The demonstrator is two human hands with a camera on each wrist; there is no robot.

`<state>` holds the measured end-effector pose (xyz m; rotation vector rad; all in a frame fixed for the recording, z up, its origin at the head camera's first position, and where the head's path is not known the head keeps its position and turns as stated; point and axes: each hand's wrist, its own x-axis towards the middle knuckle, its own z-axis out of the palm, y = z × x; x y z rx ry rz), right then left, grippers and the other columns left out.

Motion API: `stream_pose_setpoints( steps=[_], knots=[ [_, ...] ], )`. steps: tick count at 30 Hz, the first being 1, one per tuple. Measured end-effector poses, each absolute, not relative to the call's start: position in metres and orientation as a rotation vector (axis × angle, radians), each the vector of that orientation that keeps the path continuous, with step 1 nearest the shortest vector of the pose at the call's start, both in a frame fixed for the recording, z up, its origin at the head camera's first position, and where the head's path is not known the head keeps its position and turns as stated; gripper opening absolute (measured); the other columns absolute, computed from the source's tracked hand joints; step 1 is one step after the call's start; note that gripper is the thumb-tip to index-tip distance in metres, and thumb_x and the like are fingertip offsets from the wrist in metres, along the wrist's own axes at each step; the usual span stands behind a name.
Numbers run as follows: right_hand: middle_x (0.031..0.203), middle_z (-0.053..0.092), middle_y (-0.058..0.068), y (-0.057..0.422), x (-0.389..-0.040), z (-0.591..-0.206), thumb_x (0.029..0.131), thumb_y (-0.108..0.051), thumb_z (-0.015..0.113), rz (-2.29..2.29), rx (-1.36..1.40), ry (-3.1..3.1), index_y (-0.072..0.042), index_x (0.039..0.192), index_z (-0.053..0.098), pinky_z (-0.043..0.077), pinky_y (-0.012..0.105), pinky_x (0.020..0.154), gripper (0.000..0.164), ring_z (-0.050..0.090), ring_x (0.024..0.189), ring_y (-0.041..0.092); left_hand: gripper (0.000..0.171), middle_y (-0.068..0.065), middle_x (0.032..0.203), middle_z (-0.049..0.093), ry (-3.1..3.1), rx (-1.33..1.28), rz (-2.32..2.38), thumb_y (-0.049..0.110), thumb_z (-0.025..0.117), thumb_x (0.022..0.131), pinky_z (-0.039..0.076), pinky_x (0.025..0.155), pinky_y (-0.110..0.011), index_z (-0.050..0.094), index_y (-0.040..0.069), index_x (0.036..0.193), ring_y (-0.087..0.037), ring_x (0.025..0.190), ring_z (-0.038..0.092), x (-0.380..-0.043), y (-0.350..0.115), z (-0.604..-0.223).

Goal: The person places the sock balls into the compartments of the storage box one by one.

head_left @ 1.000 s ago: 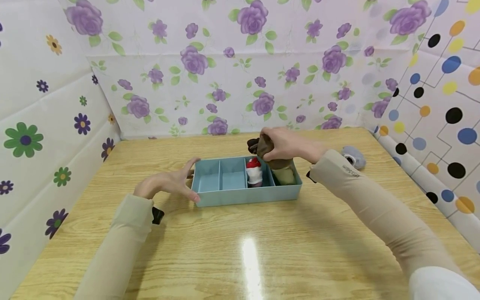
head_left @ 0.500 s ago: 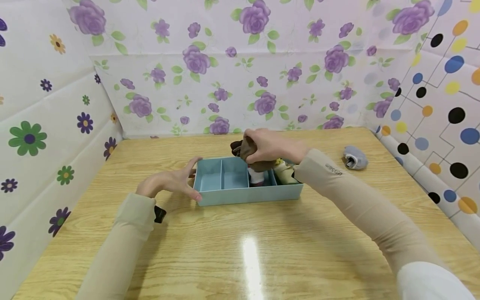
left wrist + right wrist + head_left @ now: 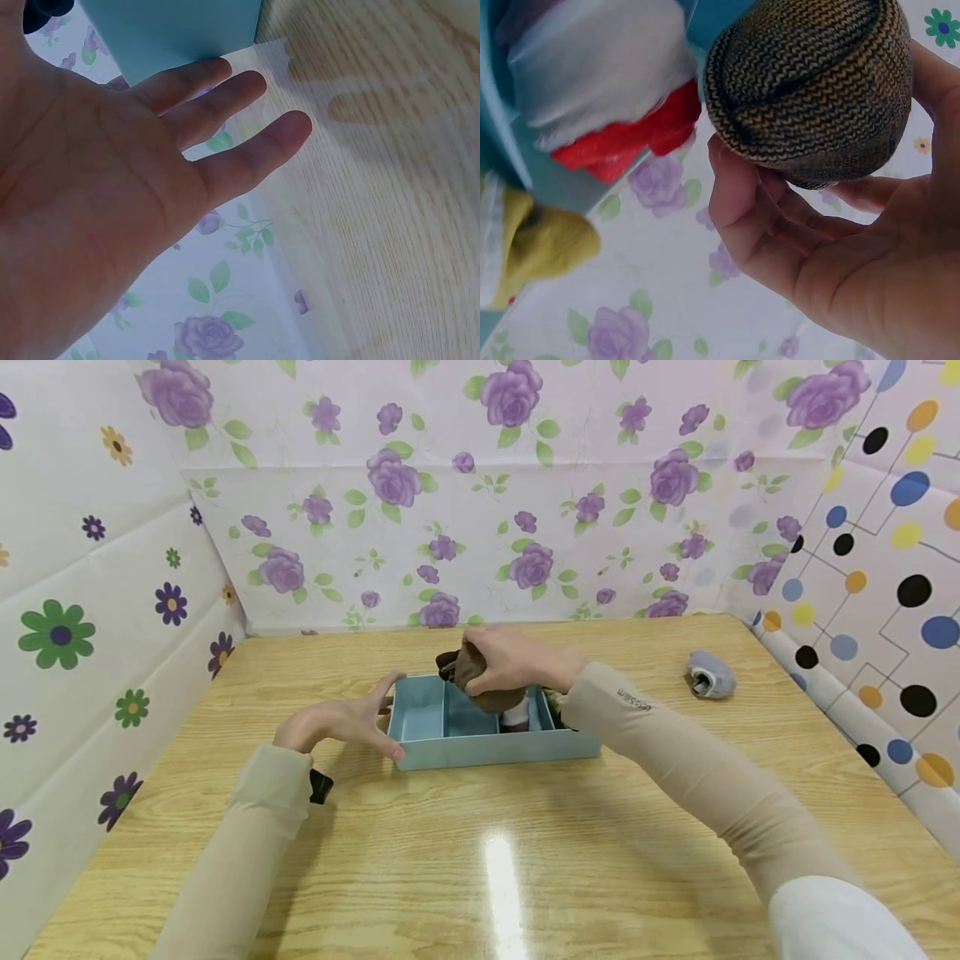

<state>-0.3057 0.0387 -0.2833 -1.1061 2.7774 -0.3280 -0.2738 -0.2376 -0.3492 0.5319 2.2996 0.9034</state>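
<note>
brown knit sock ball sits mid-frame in my right hand, fingers curled around it, just over the blue divided tray near the red-white sock. a yellow sock shows beside that in the wrist view. my left hand has fingers straight and spread, tips touching the tray's left end. grey sock lies far right on the wooden table.
</note>
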Motion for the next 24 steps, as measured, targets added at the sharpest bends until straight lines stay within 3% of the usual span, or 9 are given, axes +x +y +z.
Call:
stream_pose_setpoints(
  steps=[6, 12, 15, 18, 24],
  knots=[
    [0.106, 0.058, 0.01, 0.0324, -0.3059, -0.2884, 0.086, -0.035, 0.067, -0.364, -1.077, 2.758, -0.008, 0.114, 0.051, 0.046, 0.034, 0.078, 0.043, 0.054, 0.091, 0.023, 0.126, -0.03, 0.159, -0.004, 2.278, 0.519, 0.916, 0.032, 0.08, 0.079, 0.024, 0.113, -0.064, -0.022, 0.023, 0.151, -0.047, 0.147, 0.006, -0.2746, -0.2365, -0.3486],
    [0.134, 0.051, 0.016, 0.0319, -0.3038, -0.2892, 0.094, -0.047, 0.057, -0.411, -1.001, 2.75, -0.004, 0.136, 0.043, 0.046, 0.039, 0.099, 0.062, 0.053, 0.117, 0.026, 0.126, -0.03, 0.159, -0.001, 2.283, 0.516, 0.905, 0.033, 0.08, 0.079, 0.024, 0.113, -0.063, -0.023, 0.024, 0.151, -0.047, 0.147, 0.008, -0.2754, -0.2359, -0.3493],
    [0.14, 0.049, 0.017, 0.0344, -0.3029, -0.2881, 0.095, -0.045, 0.056, -0.432, -1.012, 2.756, -0.003, 0.138, 0.042, 0.045, 0.041, 0.103, 0.062, 0.052, 0.123, 0.028, 0.125, -0.031, 0.158, -0.001, 2.283, 0.519, 0.906, 0.033, 0.08, 0.079, 0.024, 0.113, -0.063, -0.022, 0.024, 0.151, -0.047, 0.147, 0.008, -0.2755, -0.2361, -0.3497],
    [0.133, 0.054, 0.016, 0.0371, -0.3022, -0.2879, 0.095, -0.042, 0.058, -0.425, -1.044, 2.769, -0.002, 0.135, 0.046, 0.047, 0.04, 0.098, 0.058, 0.057, 0.112, 0.027, 0.125, -0.031, 0.158, -0.002, 2.281, 0.524, 0.908, 0.032, 0.08, 0.079, 0.025, 0.113, -0.063, -0.023, 0.023, 0.151, -0.048, 0.147, 0.007, -0.2757, -0.2365, -0.3497],
    [0.106, 0.064, 0.011, 0.0352, -0.2998, -0.2924, 0.093, -0.044, 0.06, -0.382, -1.052, 2.736, -0.003, 0.132, 0.049, 0.051, 0.034, 0.076, 0.057, 0.06, 0.083, 0.02, 0.126, -0.031, 0.158, -0.002, 2.287, 0.525, 0.907, 0.033, 0.08, 0.078, 0.024, 0.113, -0.064, -0.022, 0.022, 0.151, -0.048, 0.147, 0.007, -0.2761, -0.2375, -0.3504]
  ],
)
